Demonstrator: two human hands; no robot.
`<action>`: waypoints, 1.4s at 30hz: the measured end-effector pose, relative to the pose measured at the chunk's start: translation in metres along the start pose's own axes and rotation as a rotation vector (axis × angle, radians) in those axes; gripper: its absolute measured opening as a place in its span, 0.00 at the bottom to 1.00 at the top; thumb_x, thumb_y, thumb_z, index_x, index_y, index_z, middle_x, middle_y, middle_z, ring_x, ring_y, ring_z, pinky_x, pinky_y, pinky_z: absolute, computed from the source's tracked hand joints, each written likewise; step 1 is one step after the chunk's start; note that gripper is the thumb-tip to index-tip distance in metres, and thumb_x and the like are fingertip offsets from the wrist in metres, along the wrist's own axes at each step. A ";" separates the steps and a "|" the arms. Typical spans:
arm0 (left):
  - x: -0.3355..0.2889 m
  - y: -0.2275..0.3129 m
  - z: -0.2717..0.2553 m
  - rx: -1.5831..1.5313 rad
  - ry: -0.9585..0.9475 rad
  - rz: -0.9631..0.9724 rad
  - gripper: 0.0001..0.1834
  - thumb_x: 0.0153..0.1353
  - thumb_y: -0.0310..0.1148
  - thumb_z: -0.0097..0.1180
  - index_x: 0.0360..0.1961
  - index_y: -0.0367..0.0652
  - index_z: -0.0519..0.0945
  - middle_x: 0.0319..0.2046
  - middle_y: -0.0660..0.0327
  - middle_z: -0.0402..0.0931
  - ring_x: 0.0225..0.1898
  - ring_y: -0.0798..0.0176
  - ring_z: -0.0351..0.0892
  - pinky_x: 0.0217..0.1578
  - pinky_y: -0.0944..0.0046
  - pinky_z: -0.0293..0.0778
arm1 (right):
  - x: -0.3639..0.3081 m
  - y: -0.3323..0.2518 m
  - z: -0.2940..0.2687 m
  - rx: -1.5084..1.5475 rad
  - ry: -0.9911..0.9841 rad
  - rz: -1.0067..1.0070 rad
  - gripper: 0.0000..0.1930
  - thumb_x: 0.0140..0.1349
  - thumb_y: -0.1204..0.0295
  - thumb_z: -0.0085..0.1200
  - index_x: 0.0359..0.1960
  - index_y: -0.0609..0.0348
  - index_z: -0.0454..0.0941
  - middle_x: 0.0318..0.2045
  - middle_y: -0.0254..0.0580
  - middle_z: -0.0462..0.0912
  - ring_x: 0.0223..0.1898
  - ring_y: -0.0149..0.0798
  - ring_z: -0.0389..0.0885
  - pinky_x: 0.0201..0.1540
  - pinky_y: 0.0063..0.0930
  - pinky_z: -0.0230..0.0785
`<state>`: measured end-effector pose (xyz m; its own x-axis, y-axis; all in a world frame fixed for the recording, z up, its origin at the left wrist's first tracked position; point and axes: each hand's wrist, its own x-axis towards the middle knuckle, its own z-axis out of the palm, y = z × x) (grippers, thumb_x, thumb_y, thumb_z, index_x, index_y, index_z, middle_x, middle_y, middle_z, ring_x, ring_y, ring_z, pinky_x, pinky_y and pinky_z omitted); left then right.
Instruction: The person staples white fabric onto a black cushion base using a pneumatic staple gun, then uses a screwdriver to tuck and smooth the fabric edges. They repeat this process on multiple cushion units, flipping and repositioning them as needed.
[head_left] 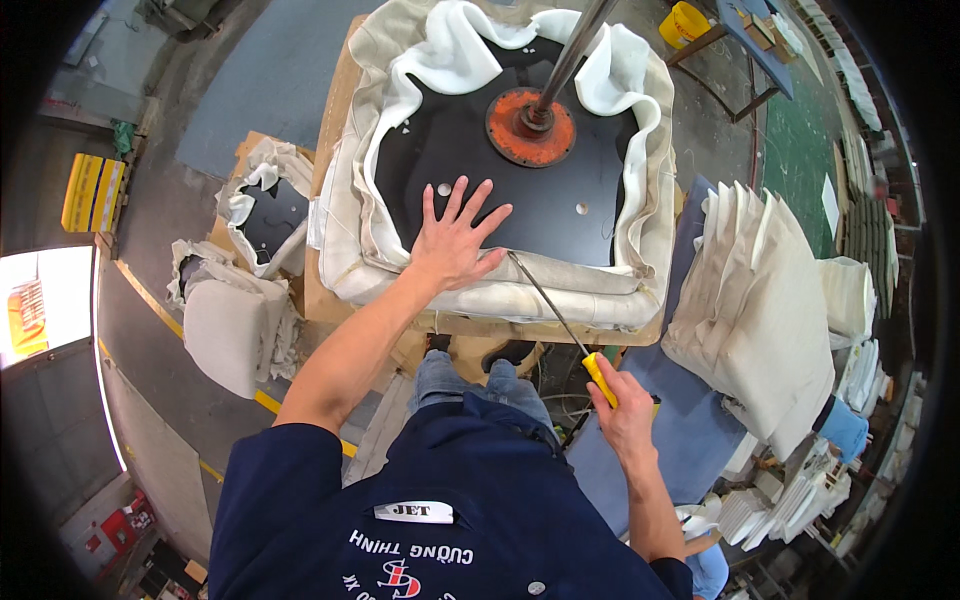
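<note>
A square cushion [400, 287] in beige fabric lies underside up on a board in front of me, with a black panel [530, 215] inside its rim. White padding [445, 50] bulges loosely along the far edge. A round orange plate [503, 128] on a metal rod presses down on the panel. My left hand [450, 240] lies spread over the panel's near edge and the fabric there. My right hand [626, 412] grips the yellow handle of a screwdriver-like tool [560, 315]; its long thin shaft reaches the fabric edge beside my left thumb, where the tip is hard to see.
Stacked beige cushion covers [755, 310] lean on a blue-covered surface [680, 420] to my right. Smaller upholstered pieces [235, 325] stand at left. A yellow bucket [684, 24] sits by a blue table [755, 45] at the far right. The wooden board [335, 120] edges the cushion.
</note>
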<state>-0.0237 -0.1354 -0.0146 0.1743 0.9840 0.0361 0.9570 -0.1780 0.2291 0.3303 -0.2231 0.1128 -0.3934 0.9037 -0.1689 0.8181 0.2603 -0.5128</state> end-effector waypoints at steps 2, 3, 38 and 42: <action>0.001 -0.002 -0.001 0.011 -0.001 0.003 0.38 0.67 0.60 0.53 0.78 0.69 0.63 0.82 0.59 0.44 0.81 0.40 0.42 0.72 0.18 0.37 | 0.000 -0.002 -0.012 -0.077 -0.020 -0.017 0.25 0.64 0.69 0.66 0.64 0.44 0.80 0.32 0.40 0.80 0.29 0.48 0.82 0.32 0.41 0.77; 0.002 -0.002 0.000 0.007 0.009 0.008 0.38 0.67 0.60 0.53 0.78 0.69 0.63 0.82 0.59 0.44 0.81 0.41 0.42 0.72 0.18 0.37 | -0.002 -0.001 -0.015 -0.097 -0.024 -0.022 0.25 0.65 0.68 0.66 0.64 0.41 0.80 0.34 0.39 0.81 0.27 0.46 0.83 0.30 0.40 0.78; 0.002 0.009 0.001 0.067 0.016 0.004 0.36 0.71 0.58 0.48 0.79 0.67 0.60 0.81 0.58 0.45 0.81 0.39 0.42 0.72 0.18 0.39 | -0.041 0.030 0.083 0.228 0.201 -0.033 0.23 0.75 0.68 0.56 0.69 0.58 0.74 0.32 0.34 0.83 0.22 0.24 0.72 0.23 0.19 0.65; 0.001 0.015 0.003 0.075 0.008 -0.014 0.36 0.71 0.58 0.48 0.79 0.67 0.60 0.81 0.57 0.46 0.81 0.39 0.42 0.72 0.19 0.39 | -0.043 0.032 0.085 0.811 -0.036 0.355 0.22 0.78 0.62 0.51 0.69 0.53 0.75 0.34 0.40 0.84 0.18 0.27 0.72 0.21 0.21 0.64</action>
<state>-0.0090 -0.1373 -0.0137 0.1590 0.9864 0.0415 0.9740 -0.1636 0.1564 0.3380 -0.2820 0.0320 -0.1972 0.8704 -0.4512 0.3510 -0.3670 -0.8614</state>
